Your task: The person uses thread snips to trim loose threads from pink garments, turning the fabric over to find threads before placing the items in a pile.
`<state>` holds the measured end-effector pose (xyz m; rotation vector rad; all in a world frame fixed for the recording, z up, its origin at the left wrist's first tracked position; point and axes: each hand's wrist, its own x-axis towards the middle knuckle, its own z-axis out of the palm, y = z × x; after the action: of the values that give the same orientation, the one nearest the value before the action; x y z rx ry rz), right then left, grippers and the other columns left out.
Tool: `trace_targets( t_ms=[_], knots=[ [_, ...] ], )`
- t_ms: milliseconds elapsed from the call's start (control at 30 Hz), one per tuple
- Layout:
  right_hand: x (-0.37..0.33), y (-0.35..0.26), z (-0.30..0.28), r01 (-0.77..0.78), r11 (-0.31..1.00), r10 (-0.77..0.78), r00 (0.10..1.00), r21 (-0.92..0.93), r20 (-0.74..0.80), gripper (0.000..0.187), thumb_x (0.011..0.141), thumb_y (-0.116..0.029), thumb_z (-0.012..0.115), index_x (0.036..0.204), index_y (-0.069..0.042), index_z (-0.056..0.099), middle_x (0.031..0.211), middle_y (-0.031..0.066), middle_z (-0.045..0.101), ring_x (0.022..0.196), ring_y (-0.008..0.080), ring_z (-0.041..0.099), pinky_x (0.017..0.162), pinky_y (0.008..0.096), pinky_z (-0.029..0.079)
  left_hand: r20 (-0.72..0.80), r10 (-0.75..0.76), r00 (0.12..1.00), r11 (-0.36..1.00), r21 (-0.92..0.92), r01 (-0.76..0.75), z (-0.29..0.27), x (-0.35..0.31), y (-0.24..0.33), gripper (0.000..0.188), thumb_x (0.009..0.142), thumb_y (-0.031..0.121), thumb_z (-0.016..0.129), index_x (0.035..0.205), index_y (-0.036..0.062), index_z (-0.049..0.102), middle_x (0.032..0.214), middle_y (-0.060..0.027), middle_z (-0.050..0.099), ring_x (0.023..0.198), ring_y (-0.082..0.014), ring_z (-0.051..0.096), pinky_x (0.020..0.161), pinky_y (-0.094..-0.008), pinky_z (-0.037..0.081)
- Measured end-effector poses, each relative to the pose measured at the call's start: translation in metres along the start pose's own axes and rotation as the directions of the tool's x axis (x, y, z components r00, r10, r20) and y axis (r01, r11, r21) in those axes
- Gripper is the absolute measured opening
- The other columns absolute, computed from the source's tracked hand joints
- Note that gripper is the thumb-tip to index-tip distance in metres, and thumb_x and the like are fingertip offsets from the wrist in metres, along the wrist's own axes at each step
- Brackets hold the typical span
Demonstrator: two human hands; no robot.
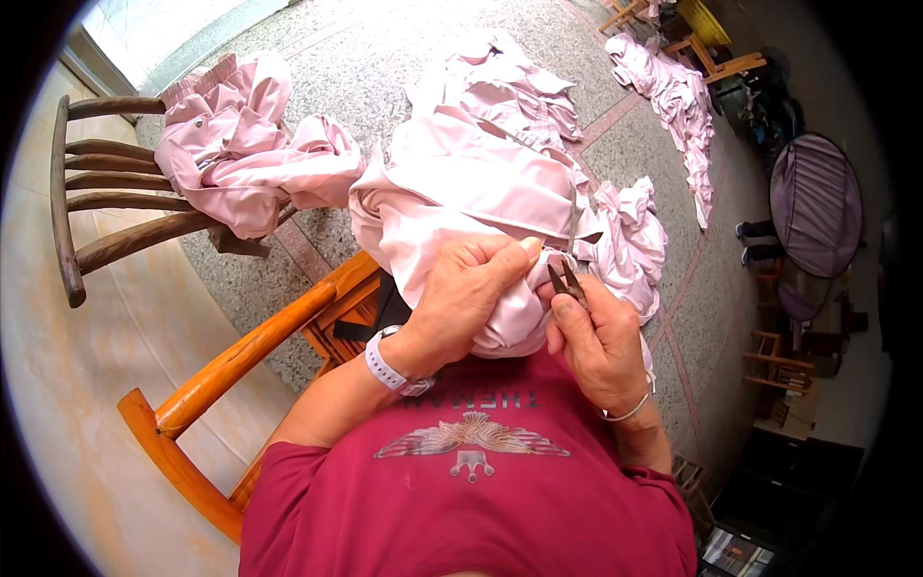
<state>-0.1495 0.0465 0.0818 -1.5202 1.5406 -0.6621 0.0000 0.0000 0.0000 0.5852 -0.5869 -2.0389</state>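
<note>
A pale pink garment (452, 183) lies bunched across my lap and spreads forward. My left hand (461, 293), with a light watch at its wrist, is closed on the garment, thumb and forefinger pinching its edge. Close beside it my right hand (604, 341) grips small dark thread snips (567, 281). Their pointed blades stand apart and point toward the pinched cloth, right by my left thumb. A thin bracelet circles my right wrist. I cannot tell whether the blade tips touch the fabric.
More pink garments (236, 154) are heaped on a wooden chair (120, 197) at the left. Others lie beyond my lap, and a long pink pile (673, 106) stretches over the speckled floor (317, 48) at far right. An orange wooden armrest (260, 337) stands at my left; a round purple folded object (815, 204) is at right.
</note>
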Motion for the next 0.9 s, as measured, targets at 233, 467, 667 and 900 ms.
trace_targets(
  t_ms=[233,467,667,900],
  knots=[
    [0.006,0.0,0.009,0.024,0.997,-0.032,0.993,-0.069,-0.11,0.016,0.101,-0.01,0.051,0.093,0.002,0.059,0.06,0.0049,0.06,0.051,0.0111,0.055,0.048,0.0278,0.043,0.004,0.002,1.0,1.0,-0.026,-0.001,0.006,-0.005,0.003,0.033,0.101,0.024,0.056,0.079,0.0018,0.067,0.07,0.0003,0.064,0.059,-0.0046,0.052,0.053,-0.0205,0.042],
    [0.01,-0.008,-0.003,-0.195,0.917,0.181,0.981,0.347,0.07,0.021,0.103,-0.017,0.048,0.1,0.001,0.059,0.063,0.0025,0.058,0.049,0.0041,0.044,0.044,0.0213,0.034,0.035,0.021,0.999,1.0,-0.001,-0.021,-0.006,0.0,0.003,0.027,0.1,0.025,0.059,0.091,0.0011,0.07,0.079,-0.0023,0.069,0.065,-0.0047,0.059,0.057,-0.02,0.047],
    [0.007,-0.011,-0.005,-0.217,0.937,0.183,0.972,0.272,0.145,0.022,0.103,-0.016,0.047,0.111,0.001,0.059,0.062,0.0003,0.056,0.047,0.0018,0.039,0.044,0.0192,0.03,0.0,0.083,0.997,0.994,0.072,-0.083,-0.009,0.002,0.002,0.028,0.101,0.024,0.057,0.092,0.0009,0.07,0.082,-0.0017,0.069,0.069,-0.0037,0.06,0.06,-0.019,0.048],
    [0.006,0.0,-0.001,-0.056,0.989,0.043,0.995,0.137,0.092,0.022,0.103,-0.015,0.049,0.11,0.004,0.058,0.063,0.0016,0.055,0.052,0.0051,0.046,0.047,0.0197,0.033,0.067,0.123,0.99,0.985,0.117,-0.13,-0.007,0.0,0.006,0.029,0.102,0.023,0.055,0.092,-0.0006,0.069,0.081,-0.0024,0.068,0.069,-0.004,0.058,0.06,-0.019,0.047]
  ],
)
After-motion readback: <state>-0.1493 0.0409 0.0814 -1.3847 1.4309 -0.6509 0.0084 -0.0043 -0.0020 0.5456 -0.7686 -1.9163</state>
